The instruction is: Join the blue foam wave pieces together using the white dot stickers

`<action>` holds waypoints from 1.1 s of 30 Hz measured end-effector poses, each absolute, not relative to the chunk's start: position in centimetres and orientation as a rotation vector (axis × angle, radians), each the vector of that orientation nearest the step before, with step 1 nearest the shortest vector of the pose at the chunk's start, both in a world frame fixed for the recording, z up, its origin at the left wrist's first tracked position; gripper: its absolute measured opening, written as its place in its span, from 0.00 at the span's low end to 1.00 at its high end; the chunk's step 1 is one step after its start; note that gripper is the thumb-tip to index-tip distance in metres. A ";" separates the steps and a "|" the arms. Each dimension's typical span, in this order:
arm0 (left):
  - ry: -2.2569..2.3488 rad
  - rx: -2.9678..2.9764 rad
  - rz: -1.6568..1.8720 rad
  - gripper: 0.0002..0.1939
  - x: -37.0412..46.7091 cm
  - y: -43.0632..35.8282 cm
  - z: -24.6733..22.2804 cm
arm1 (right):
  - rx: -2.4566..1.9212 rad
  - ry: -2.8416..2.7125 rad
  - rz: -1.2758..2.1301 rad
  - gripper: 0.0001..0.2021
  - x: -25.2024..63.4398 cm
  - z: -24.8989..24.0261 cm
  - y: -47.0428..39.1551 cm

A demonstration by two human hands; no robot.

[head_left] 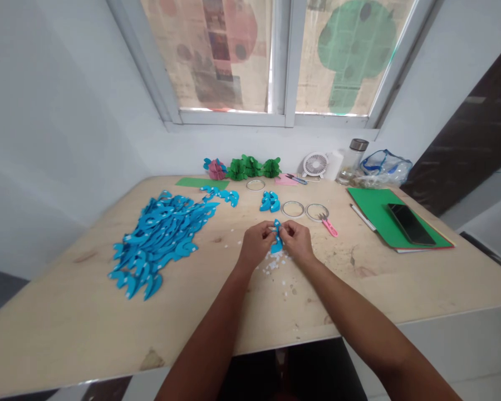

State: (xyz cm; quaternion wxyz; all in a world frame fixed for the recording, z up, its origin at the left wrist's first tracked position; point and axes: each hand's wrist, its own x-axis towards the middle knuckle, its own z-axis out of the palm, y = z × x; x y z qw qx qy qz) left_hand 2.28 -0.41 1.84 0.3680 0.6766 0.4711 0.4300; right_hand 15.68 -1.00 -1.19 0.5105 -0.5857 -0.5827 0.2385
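Observation:
Both hands meet over the middle of the table around one small blue paper piece [277, 245]. My left hand [258, 240] pinches its left side, fingers closed. From the right, my right hand [297, 239] grips the same piece with thumb and finger. Below it lie scattered white scraps [273, 263]. Just beyond the hands sit a few folded blue paper pieces [270, 201] with white squares on them. A large pile of similar blue pieces [158, 228] spreads to the left, with more blue pieces [220, 195] behind it.
Tape rolls [293, 209] and pink-handled snips [329, 225] lie right of centre. A phone [411, 224] rests on a green folder [376, 203], beside a white pen [363, 217]. Along the wall stand green paper flowers [250, 167], a small fan [315, 164] and a bottle [353, 159].

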 end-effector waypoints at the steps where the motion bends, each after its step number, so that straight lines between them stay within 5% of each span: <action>1: 1.204 1.685 1.109 0.11 2.3 -0.4 1.7 | -1.389 -1.380 0.613 0.11 15.7 -1.3 -0.9; 8: 1.142 1.450 1.102 0.10 2.0 -0.2 1.5 | -1.252 -1.248 0.847 0.13 15.6 -1.4 -0.4; 33: 1.122 1.419 1.017 0.04 2.0 -0.6 2.1 | -1.215 -1.199 0.850 0.12 15.5 -1.3 -0.4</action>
